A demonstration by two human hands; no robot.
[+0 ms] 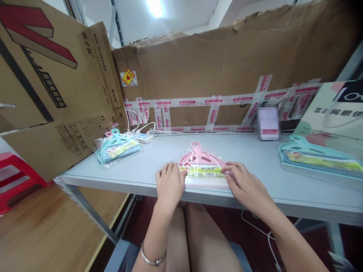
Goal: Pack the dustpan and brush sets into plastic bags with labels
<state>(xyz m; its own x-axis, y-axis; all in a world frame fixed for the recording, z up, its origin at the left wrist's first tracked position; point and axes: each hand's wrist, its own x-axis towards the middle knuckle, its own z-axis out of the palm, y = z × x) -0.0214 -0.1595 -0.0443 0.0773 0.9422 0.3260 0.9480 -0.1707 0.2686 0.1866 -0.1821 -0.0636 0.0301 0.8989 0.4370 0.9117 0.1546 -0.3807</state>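
A pink dustpan-and-brush set [197, 158] in a clear plastic bag lies flat near the table's front edge, its round hanging loop pointing away from me. A yellow-green printed label [203, 169] crosses its middle. My left hand [169, 182] is at the bag's left edge, thumb on the plastic and fingers bent beside it. At the right edge, my right hand [241, 182] pinches the bag near the end of the label. The lower edge of the bag is partly lost in glare.
Bagged turquoise dustpan sets lie at the left [117, 145] and right [317, 155] of the grey table [167, 145]. A power strip [145, 137], a phone-like blurred screen [269, 122] and a printed board [334, 117] stand behind. Cardboard [184, 68] walls the back; a red stool [19, 175] is left.
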